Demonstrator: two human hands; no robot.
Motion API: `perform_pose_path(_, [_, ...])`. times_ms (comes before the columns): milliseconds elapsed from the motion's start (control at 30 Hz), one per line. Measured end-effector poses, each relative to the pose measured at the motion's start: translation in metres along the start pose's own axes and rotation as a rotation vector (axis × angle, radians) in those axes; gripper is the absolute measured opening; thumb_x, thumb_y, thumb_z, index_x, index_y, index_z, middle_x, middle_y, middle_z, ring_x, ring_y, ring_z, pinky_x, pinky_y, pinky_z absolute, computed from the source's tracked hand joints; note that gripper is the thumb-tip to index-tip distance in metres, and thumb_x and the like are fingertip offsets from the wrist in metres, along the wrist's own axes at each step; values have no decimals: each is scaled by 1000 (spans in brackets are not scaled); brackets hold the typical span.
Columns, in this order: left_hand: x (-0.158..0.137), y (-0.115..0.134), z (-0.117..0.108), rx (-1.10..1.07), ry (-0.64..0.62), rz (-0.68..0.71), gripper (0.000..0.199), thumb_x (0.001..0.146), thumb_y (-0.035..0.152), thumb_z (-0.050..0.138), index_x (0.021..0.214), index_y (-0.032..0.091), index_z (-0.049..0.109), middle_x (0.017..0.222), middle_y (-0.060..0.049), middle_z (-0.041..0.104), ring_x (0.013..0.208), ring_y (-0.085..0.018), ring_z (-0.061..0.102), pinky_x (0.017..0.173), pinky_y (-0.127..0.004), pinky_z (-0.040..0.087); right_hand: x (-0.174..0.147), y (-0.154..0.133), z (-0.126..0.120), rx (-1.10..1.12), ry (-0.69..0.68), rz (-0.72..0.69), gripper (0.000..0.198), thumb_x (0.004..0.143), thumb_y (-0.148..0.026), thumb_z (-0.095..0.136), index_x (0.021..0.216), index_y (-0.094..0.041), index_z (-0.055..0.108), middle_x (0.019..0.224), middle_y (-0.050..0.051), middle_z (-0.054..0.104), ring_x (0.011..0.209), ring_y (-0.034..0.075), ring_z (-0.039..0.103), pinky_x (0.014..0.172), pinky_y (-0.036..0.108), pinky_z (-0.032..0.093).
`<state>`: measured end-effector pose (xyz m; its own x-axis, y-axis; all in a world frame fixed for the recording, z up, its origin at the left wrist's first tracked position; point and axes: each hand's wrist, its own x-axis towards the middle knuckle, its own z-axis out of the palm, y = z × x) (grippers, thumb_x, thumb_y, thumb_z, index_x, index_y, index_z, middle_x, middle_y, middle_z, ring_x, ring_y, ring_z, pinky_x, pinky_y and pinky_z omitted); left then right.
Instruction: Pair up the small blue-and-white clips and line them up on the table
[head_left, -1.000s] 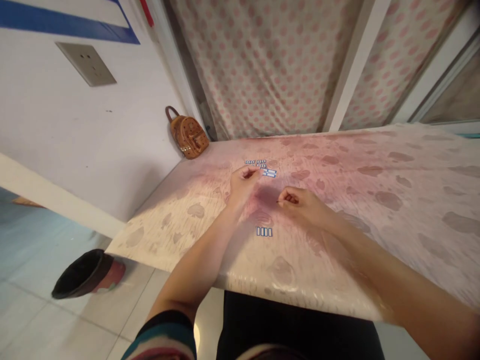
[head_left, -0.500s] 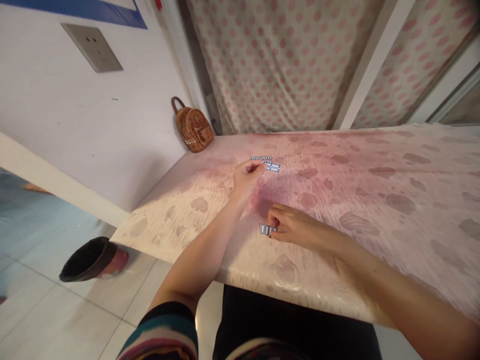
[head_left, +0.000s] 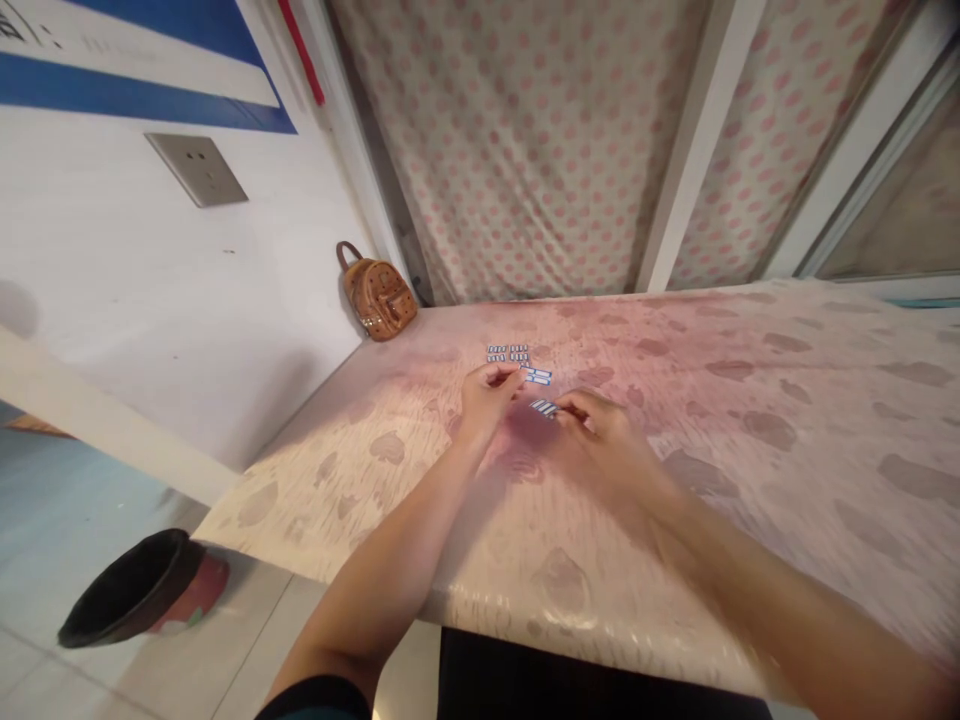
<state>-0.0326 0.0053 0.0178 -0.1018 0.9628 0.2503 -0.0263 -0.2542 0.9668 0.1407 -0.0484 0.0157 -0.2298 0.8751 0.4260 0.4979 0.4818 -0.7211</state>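
Observation:
My left hand is closed in a pinch on a small flat piece with white blue-edged strips, like a sheet of labels, held over the table. To its right, my right hand pinches a second small striped label sheet, tilted and a little nearer to me. Just beyond my left fingers lies a group of similar small blue-and-white pieces, set in rows on the cloth. Any print on these pieces is too small to read.
A patterned pinkish tablecloth covers the table. At its far left corner a small brown backpack leans by the wall. A dark-rimmed bin stands on the floor at left. Behind the table hangs a dotted curtain.
My right hand has lifted its label sheet from the near part of the table and brought it forward, close to my left hand. The left hand keeps its hold; the view has tilted up.

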Motion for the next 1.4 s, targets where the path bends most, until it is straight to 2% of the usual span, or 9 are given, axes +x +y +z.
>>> perform_pose_path(67, [-5, 0, 4, 4, -30, -21, 14, 74, 29, 74, 77, 16, 74, 71, -3, 70, 65, -12, 63, 62, -23, 48, 4, 11, -5, -37, 92, 33, 18, 89, -23, 46, 80, -21, 61, 77, 2, 63, 71, 17, 55, 66, 30, 38])
perform_pose_path(167, [-11, -2, 10, -23, -76, -44, 16, 73, 31, 76, 79, 16, 74, 73, -4, 71, 67, -13, 64, 63, -24, 49, 6, 23, -9, -99, 147, 66, 19, 88, -27, 49, 74, -21, 60, 70, 1, 59, 63, 16, 51, 61, 30, 35])
perform_pose_path(367, [-14, -8, 15, -76, -163, -44, 19, 74, 34, 77, 79, 16, 74, 76, -5, 72, 68, -13, 64, 65, -25, 50, 6, 26, -12, -169, 168, 99, 14, 84, -27, 54, 71, -23, 55, 67, 0, 59, 60, 16, 52, 57, 29, 33])
perform_pose_path(700, [-15, -12, 16, 23, -216, 40, 16, 77, 33, 75, 82, 17, 76, 79, -6, 74, 71, -16, 67, 64, -26, 51, 8, 27, -15, -347, 205, 19, 13, 84, -25, 52, 71, -23, 51, 74, 3, 60, 66, 18, 55, 58, 30, 33])
perform_pose_path(933, [-17, -19, 17, 102, -226, 71, 17, 81, 34, 73, 86, 18, 76, 81, -6, 75, 72, -17, 69, 68, -28, 53, 7, 30, -14, -327, 194, 80, 14, 86, -29, 52, 73, -24, 54, 70, 4, 60, 66, 20, 56, 59, 32, 33])
perform_pose_path(1200, [-17, -21, 17, 99, -255, 85, 16, 82, 33, 73, 87, 19, 76, 85, -6, 76, 78, -18, 71, 72, -29, 53, 8, 30, -14, -280, 166, 101, 17, 86, -31, 53, 70, -24, 51, 73, 4, 61, 65, 20, 54, 58, 32, 33])
perform_pose_path(1400, [-17, -18, 18, 56, -252, 24, 19, 81, 34, 74, 85, 16, 76, 83, -8, 76, 75, -18, 71, 69, -28, 53, 7, 30, -12, -192, 204, 105, 14, 85, -33, 55, 76, -23, 52, 75, 3, 61, 68, 19, 57, 61, 31, 36])
